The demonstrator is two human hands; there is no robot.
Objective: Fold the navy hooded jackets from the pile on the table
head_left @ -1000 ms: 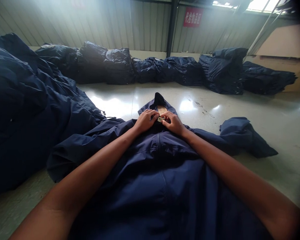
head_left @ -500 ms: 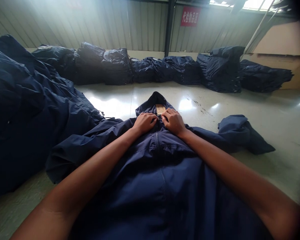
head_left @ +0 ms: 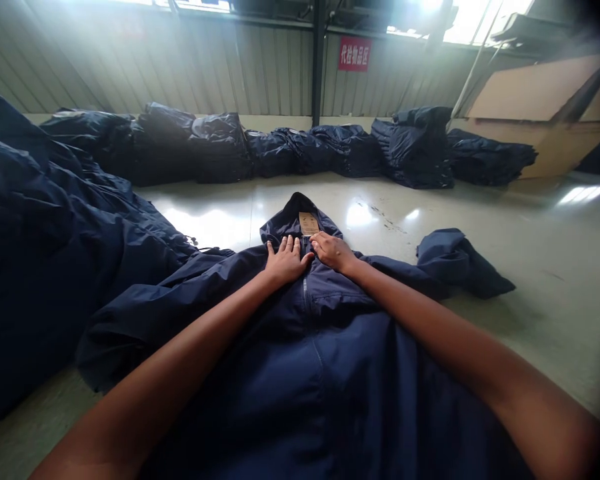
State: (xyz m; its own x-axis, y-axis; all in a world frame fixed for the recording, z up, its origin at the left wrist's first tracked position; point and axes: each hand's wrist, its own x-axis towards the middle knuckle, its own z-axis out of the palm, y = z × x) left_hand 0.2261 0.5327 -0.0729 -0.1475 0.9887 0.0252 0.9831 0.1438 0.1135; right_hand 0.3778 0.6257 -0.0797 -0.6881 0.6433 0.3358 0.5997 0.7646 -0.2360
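Navy hooded jacket (head_left: pixel 260 387) lies spread front up directly beneath both hands, its hood (head_left: pixel 281 221) pointing away from the person. The left hand (head_left: pixel 286 262) rests flat on the upper chest just below the collar, fingers fanned and gripping nothing, thumb reaching toward the front zipper (head_left: pixel 307 293). The right hand (head_left: pixel 333 252) lies across the zipper line from it, fingers curled at the neck opening; whether they pinch the fabric cannot be told. Just beyond those fingertips, a tan hangtag (head_left: pixel 309 223) sits inside the hood. One sleeve (head_left: pixel 463 263) stretches out to the right, its end bunched; to the left, the other nears a large heap of navy garments (head_left: pixel 55 253). Farther off, stacked dark garments (head_left: pixel 275 152) line the corrugated wall (head_left: pixel 270 73) under a red sign (head_left: pixel 354 54), with cardboard boxes (head_left: pixel 525 93) at right.
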